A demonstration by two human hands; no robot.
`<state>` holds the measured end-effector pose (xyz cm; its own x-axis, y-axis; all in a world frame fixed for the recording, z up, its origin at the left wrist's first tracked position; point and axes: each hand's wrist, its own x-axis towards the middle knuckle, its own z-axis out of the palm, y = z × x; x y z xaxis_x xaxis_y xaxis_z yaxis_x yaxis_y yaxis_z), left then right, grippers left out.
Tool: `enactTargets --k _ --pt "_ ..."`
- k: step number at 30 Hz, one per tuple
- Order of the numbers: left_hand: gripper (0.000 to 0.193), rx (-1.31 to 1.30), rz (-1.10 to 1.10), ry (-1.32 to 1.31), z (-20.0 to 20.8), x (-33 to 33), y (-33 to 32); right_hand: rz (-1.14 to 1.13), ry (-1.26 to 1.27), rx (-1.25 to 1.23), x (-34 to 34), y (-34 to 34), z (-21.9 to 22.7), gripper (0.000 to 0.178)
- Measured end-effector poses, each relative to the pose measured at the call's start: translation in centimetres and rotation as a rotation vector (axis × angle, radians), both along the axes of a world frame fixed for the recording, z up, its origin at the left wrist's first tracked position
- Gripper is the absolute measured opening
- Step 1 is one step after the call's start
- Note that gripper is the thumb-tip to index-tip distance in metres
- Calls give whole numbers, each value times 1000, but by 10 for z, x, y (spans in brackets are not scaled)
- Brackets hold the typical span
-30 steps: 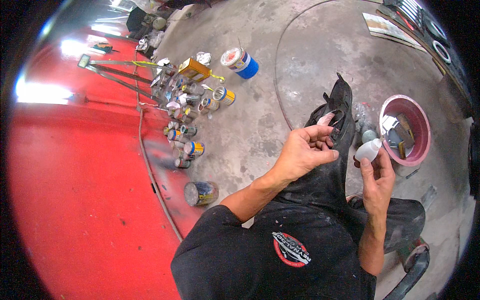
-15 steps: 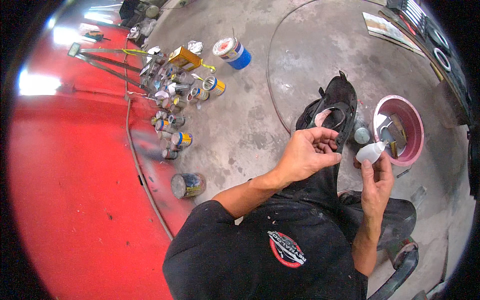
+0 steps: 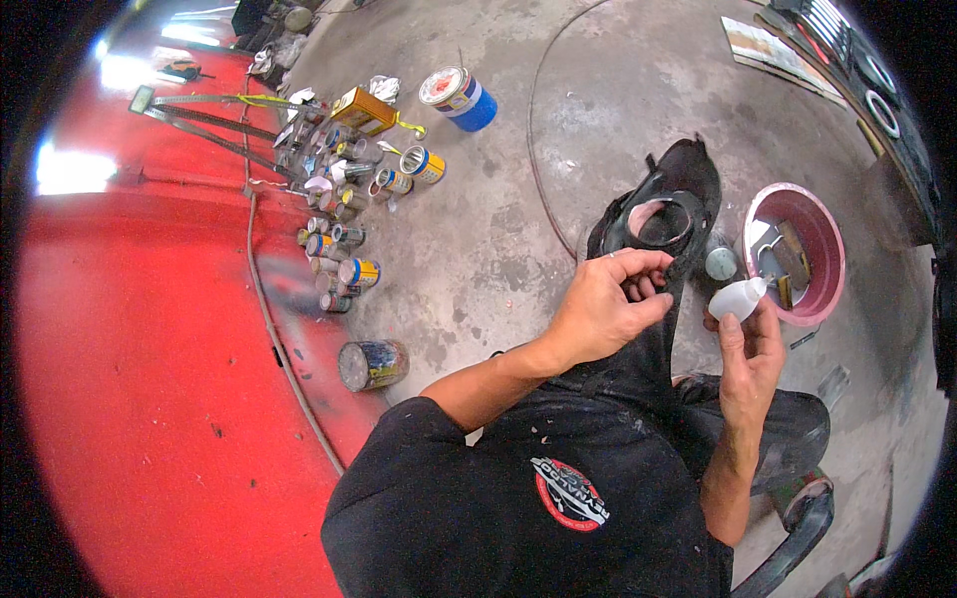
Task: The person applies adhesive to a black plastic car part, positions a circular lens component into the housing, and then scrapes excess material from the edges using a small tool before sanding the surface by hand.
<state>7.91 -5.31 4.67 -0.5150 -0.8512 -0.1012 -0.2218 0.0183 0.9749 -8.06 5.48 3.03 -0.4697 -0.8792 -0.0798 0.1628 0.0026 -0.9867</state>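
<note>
Since a second ago, the left hand [image 3: 598, 309] has slid lower, pinching the scuffed black part [image 3: 663, 214]; the right hand [image 3: 748, 349] grips a small white squeeze bottle [image 3: 736, 299].

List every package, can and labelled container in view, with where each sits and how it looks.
Small white squeeze bottle: in the right hand.
Blue tub with white lid: on the concrete, top centre.
Yellow rectangular tin: left of the tub.
Cluster of small cans: along the red panel's edge.
Paint-smeared can: lying on its side, nearest the person.
Pink bucket: far right.

Right hand [image 3: 750, 351] grips white bottle [image 3: 735, 299] (nozzle tilted).
</note>
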Motion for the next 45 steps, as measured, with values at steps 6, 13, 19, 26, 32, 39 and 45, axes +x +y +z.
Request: enactTargets --k 6,13,19,26,32,39,45 --pt "26 -471 -43 -236 -32 9 -3 19 -135 -12 -4 -3 -22 38" --pt "23 -564 -3 -326 -31 15 -3 74 -78 -144 -9 -32 -37 40" --pt "28 -879 -198 -269 -38 36 -7 214 -239 83 -15 -56 -42 44" --pt "55 -48 567 205 -58 40 16 246 -85 59 -15 -46 -47 38" --pt "34 28 249 -6 -54 51 9 225 -207 56 -14 -48 -53 35" --pt "30 -112 302 -101 -46 36 2 213 -204 87 -19 -44 -54 47" --pt "29 -114 294 -92 -47 35 -10 44 97 171 -33 -22 -51 35"
